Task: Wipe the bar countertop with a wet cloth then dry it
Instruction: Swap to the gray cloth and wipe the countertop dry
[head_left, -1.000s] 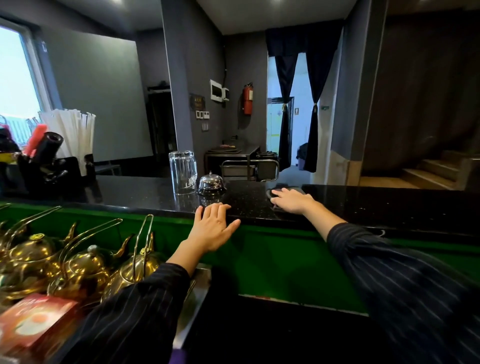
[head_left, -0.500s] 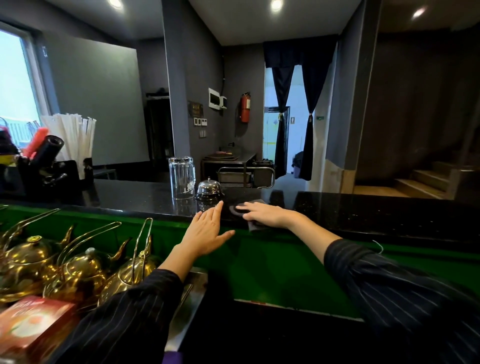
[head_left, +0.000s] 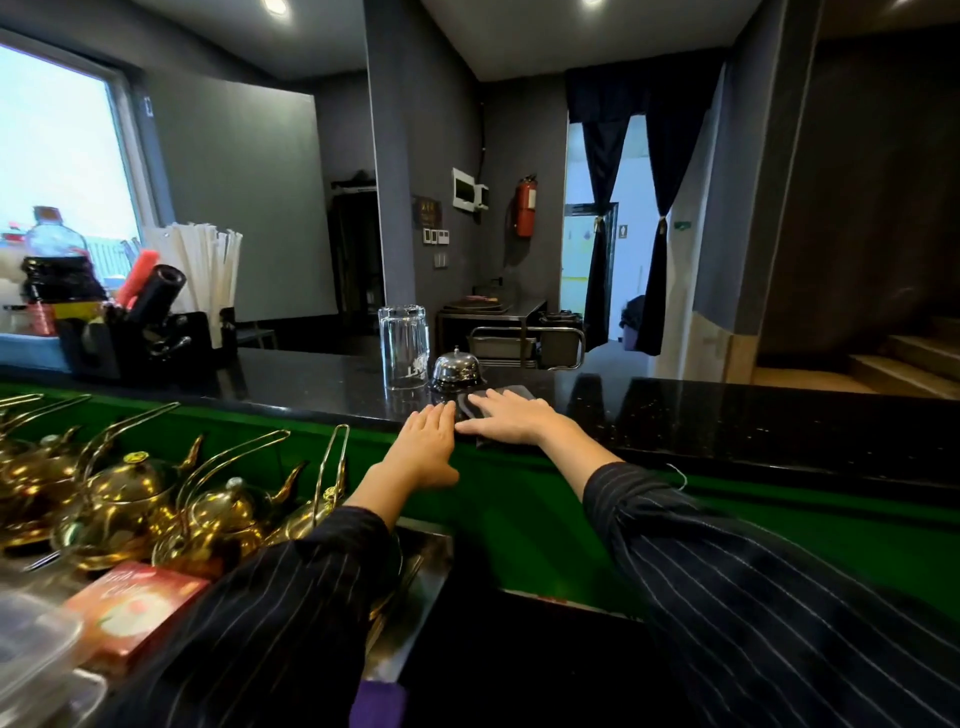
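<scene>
1. While both arms reach out over the green ledge, the right hand (head_left: 511, 422) lies flat on a dark cloth (head_left: 500, 404) on the black countertop (head_left: 727, 415).
2. Its fingers (head_left: 492, 401) are stretched out straight and a little spread, pressing down on the cloth, not pinching it.
3. The cloth sits near the front edge of the countertop, just in front of a shiny bell (head_left: 456, 370). One corner of the cloth hangs a bit over the edge.
4. The left hand (head_left: 427, 448) is flat too, with its fingers (head_left: 434, 418) held close together and pointing away.
5. Its fingertips rest at the front edge of the countertop, just left of the cloth. It holds nothing.
6. The two hands are almost touching, side by side.
7. A clear glass (head_left: 403, 347) stands just left of the bell, farther back than the hands.
8. Far to the left on the countertop is a black holder (head_left: 140, 343) with white straws (head_left: 208, 270) sticking up.
9. Down low on the near left, gold teapots (head_left: 130, 499) stand in a row, and a red box (head_left: 132, 613) lies close to them.
10. Both sleeves are dark with thin stripes.
</scene>
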